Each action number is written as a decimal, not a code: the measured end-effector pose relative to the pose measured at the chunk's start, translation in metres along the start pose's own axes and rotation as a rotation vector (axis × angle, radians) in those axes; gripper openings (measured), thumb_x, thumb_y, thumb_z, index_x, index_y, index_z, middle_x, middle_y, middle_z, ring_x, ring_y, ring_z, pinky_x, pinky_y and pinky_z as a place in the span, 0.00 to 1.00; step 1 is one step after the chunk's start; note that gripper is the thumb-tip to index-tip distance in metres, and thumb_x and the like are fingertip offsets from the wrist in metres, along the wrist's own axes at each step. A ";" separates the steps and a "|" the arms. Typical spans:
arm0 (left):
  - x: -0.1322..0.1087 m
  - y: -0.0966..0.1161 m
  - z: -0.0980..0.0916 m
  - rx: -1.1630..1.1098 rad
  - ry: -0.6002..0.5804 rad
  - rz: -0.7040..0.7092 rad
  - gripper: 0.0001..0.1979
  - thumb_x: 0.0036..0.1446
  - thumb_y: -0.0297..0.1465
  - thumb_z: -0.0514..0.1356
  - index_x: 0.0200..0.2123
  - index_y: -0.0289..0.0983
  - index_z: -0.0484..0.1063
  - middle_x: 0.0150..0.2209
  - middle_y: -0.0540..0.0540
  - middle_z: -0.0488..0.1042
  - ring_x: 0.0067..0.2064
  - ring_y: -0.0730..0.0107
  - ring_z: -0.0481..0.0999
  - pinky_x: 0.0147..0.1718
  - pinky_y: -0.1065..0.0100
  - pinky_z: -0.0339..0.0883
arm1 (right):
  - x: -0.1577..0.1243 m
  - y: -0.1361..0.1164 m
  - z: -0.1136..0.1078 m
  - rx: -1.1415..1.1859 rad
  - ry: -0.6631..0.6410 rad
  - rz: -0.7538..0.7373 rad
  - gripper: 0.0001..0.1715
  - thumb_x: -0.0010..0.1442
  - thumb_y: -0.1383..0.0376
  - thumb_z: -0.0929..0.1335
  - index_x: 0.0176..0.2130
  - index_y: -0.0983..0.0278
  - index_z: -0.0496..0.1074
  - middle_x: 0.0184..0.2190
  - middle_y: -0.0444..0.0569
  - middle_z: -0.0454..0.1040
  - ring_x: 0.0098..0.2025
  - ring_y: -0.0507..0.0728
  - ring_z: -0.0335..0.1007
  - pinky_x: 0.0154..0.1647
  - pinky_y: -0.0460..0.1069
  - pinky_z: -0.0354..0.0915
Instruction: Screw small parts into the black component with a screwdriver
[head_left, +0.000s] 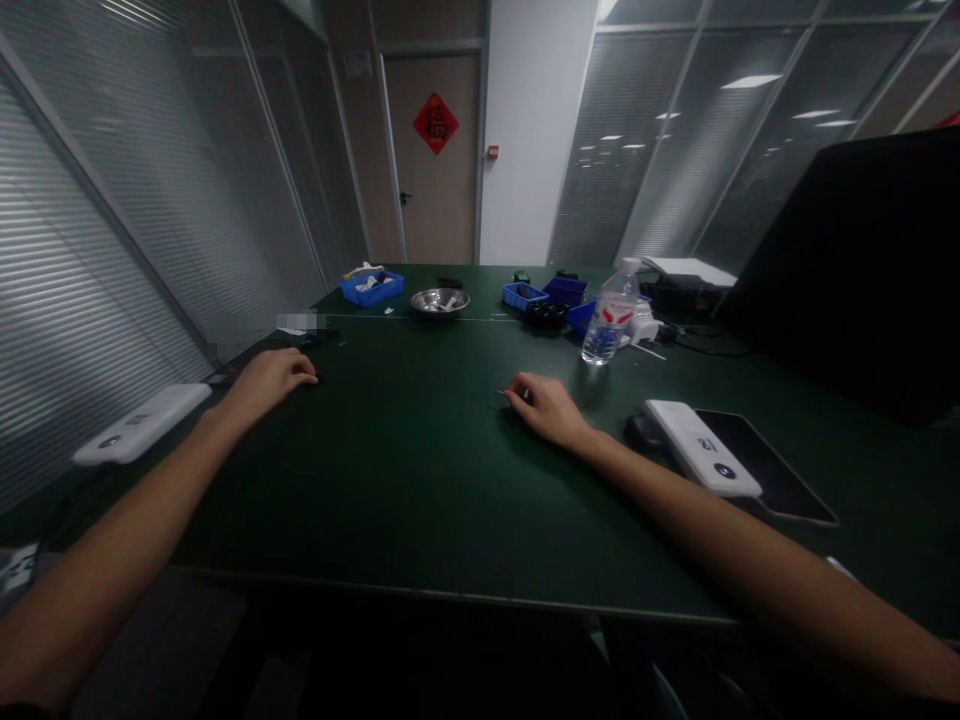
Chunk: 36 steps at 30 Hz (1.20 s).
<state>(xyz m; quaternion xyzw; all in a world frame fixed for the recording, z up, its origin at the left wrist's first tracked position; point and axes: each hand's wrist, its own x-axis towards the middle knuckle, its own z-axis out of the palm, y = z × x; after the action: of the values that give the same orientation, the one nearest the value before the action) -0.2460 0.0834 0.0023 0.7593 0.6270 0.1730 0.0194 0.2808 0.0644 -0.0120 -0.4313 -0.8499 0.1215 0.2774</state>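
My left hand (271,380) rests at the left side of the dark green table (405,470), its fingers curled together; whatever may be between them is hidden. Right of the table's middle, my right hand (541,405) is closed in a pinch, and a small thin shiny tip pokes out past the fingertips, too small to name. Beyond it stands an upright clear bottle (611,315) with a red and white label. Farther back, a round metal bowl (440,304) holds small pale items.
Blue trays (373,290) (524,296) with small parts line the far edge. A white device (144,424) lies at left, another (703,448) at right by a black pad (772,468). A large black screen (855,280) stands on the right.
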 end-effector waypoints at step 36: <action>-0.041 0.256 0.059 -0.577 -0.295 0.502 0.15 0.60 0.39 0.66 0.49 0.39 0.77 0.44 0.45 0.78 0.42 0.65 0.76 0.38 0.66 0.67 | -0.049 -0.064 -0.012 0.077 -0.216 -0.109 0.03 0.63 0.66 0.68 0.38 0.62 0.73 0.35 0.48 0.74 0.33 0.54 0.68 0.35 0.48 0.61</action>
<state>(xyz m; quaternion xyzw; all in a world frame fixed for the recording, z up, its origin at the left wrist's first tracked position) 0.0071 0.0008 0.0005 0.8687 0.3386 0.2305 0.2785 0.2682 -0.0139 0.0081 -0.3577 -0.8917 0.1846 0.2071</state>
